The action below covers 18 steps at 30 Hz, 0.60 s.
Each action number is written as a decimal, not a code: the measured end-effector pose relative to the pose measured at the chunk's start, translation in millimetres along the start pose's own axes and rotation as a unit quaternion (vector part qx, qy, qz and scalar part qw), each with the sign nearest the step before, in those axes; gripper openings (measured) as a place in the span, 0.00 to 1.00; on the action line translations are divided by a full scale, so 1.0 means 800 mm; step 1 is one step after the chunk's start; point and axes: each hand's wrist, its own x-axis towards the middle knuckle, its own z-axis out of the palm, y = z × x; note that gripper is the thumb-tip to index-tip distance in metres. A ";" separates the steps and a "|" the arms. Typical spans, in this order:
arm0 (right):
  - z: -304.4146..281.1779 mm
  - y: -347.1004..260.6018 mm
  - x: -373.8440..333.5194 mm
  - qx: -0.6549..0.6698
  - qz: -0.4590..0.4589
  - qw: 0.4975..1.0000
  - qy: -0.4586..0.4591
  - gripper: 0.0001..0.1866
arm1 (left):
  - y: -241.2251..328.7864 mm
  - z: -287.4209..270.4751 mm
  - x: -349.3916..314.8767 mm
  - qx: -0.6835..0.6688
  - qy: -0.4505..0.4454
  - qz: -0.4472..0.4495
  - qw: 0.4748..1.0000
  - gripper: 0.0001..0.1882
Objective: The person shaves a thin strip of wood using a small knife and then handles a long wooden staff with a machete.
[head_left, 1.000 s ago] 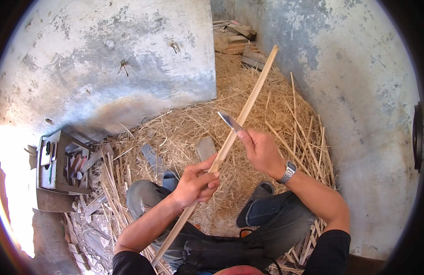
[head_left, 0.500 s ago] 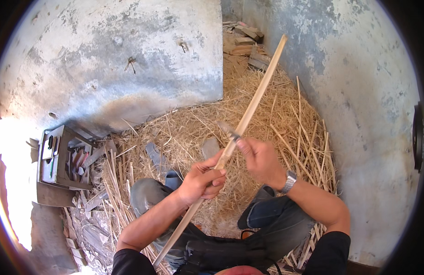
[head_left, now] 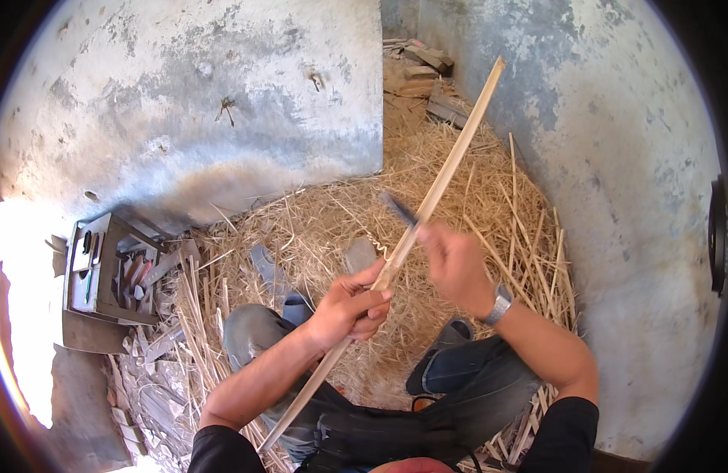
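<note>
A long pale split-bamboo strip (head_left: 456,156) runs slantwise from my lap up to the far right. Around its middle my left hand (head_left: 350,312) is closed, thumb on top. Just beyond, my right hand (head_left: 456,264) is closed on a knife (head_left: 399,208), whose dark blade lies across the strip and points to the far left; the hand is slightly blurred. A thin curled shaving (head_left: 377,247) stands up from the strip between my two hands. My right wrist wears a metal watch.
Straw-like shavings (head_left: 317,225) cover the floor. Several thin strips (head_left: 529,260) lean along the right wall. On the left stands a small wooden cabinet (head_left: 104,276) with tools and scraps. Wood blocks (head_left: 427,59) lie in the far corner; a flat grey stone (head_left: 360,255) lies in front of me.
My right hand and the knife have moved slightly farther along the strip. A curled shaving now shows beside it. The strip's far end has shifted a little right; my left hand keeps its hold.
</note>
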 end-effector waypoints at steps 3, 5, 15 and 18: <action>0.009 -0.004 -0.015 0.034 -0.022 0.999 -0.033 0.19 | 0.004 -0.005 0.000 0.025 0.008 -0.003 1.000 0.24; 0.009 -0.008 -0.016 0.101 0.018 0.993 -0.061 0.18 | 0.003 -0.010 -0.006 0.047 0.001 0.006 0.999 0.24; -0.008 -0.033 -0.005 0.136 0.078 0.987 -0.037 0.16 | -0.020 -0.014 0.001 0.275 0.050 0.156 0.947 0.31; -0.004 -0.022 -0.008 0.115 0.073 0.990 -0.043 0.11 | -0.029 -0.015 0.008 0.359 0.039 0.184 0.914 0.30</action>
